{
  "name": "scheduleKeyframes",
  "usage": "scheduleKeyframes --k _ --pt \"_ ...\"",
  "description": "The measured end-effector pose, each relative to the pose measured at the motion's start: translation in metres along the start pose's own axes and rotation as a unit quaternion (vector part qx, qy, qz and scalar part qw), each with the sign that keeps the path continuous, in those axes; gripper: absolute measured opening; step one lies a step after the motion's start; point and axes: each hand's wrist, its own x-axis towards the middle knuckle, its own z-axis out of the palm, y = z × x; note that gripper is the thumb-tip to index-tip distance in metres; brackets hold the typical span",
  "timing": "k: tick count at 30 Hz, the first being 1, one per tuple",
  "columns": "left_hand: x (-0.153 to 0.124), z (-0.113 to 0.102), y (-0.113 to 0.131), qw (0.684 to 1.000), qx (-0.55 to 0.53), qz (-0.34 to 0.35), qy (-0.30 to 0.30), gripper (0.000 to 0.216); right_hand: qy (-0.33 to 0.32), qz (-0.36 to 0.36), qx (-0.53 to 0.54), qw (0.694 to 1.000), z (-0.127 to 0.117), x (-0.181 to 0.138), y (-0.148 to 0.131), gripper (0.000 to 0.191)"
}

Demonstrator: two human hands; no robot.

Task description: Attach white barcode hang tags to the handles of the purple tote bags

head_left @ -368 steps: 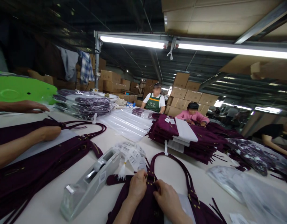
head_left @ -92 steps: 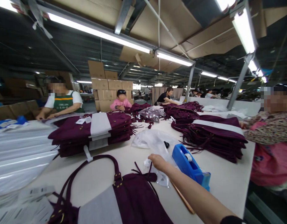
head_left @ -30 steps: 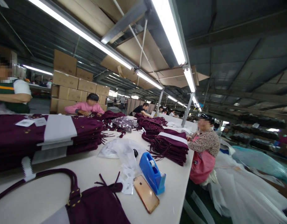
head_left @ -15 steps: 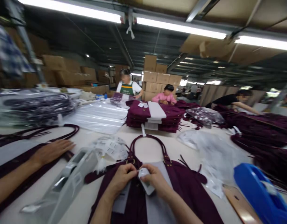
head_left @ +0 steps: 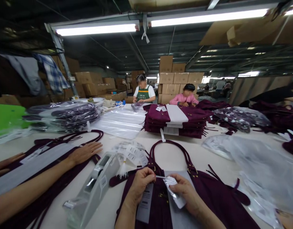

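Note:
A maroon handbag (head_left: 208, 190) lies flat before me, its looped handles pointing away and grey-white paper (head_left: 178, 213) across its middle. My left hand (head_left: 142, 184) is closed in a pinch on one end of a thin white strip (head_left: 160, 176), above the bag near the handle base. The strip's other end runs to a small shiny whitish packet (head_left: 176, 194), gripped between the thumb and fingers of my right hand (head_left: 188, 194). Beneath my left hand hangs a grey printed label (head_left: 144, 205). What the packet contains is hard to make out.
A tape dispenser (head_left: 94, 187) and a heap of white tags (head_left: 132, 154) are left of the bag. Another person's hand (head_left: 85, 152) rests on a second bag at left. Stacked maroon bags (head_left: 177, 122) stand behind; plastic bags (head_left: 256, 159) lie right.
The view has swung left, so things appear further right. My hands have drawn slightly apart, and the white strip between them now shows stretched. The neighbour's hand still lies on the second bag.

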Motion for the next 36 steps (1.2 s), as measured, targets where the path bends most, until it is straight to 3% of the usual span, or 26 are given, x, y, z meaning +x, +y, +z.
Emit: scheduleKeyframes --k 13,21,32,36 --pt "-0.001 0.000 0.001 0.999 -0.047 -0.014 -0.002 0.014 -0.019 -0.014 -0.162 0.986 0.005 -0.006 0.005 0.032" --pt "0.000 0.000 -0.003 0.999 -0.037 -0.006 -0.011 0.016 -0.016 -0.021 -0.188 0.982 0.007 -0.005 0.005 0.033" --pt "-0.004 0.005 -0.002 0.996 -0.023 0.015 -0.079 0.012 -0.019 -0.023 -0.217 0.976 0.013 -0.009 0.001 0.032" --pt "-0.004 0.005 -0.003 0.998 0.004 0.010 -0.063 0.015 -0.028 -0.017 -0.208 0.978 0.012 -0.007 0.002 0.033"
